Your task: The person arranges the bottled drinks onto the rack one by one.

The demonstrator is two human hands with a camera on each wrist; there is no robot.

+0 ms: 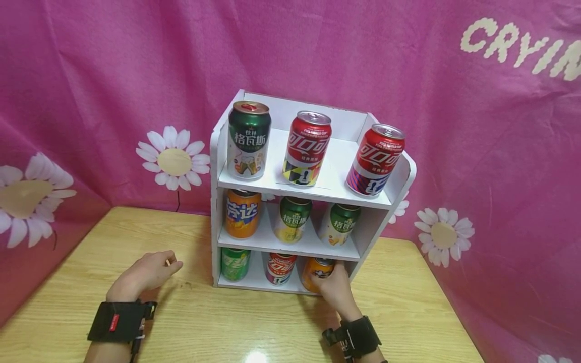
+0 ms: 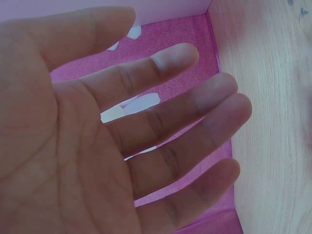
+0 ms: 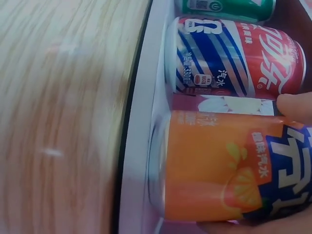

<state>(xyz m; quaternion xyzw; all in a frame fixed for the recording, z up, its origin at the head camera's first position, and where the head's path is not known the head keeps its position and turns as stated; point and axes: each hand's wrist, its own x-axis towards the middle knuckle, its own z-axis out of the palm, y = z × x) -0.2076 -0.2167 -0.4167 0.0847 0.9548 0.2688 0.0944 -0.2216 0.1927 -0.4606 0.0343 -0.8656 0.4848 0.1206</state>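
At the right end of the bottom shelf, my right hand [image 1: 335, 290] grips an orange soda can [image 1: 312, 275]. In the right wrist view the thumb lies along one side of the orange can [image 3: 209, 165] and fingers along the other. Beside it stands a red cola can [image 1: 280, 268], and a green can [image 1: 235, 264] is at the shelf's left end. My left hand [image 1: 147, 274] is held over the table, left of the white shelf rack [image 1: 215, 212]. Its fingers are spread and relaxed in the left wrist view, with nothing in the palm [image 2: 73, 141].
On the middle shelf stand an orange can [image 1: 243, 214] and two green-and-white cans [image 1: 293, 220]. The top holds a dark green can [image 1: 249, 141] and two red cola cans [image 1: 307, 148]. Behind the wooden table [image 1: 190, 322] hangs a pink flowered cloth [image 1: 136, 65].
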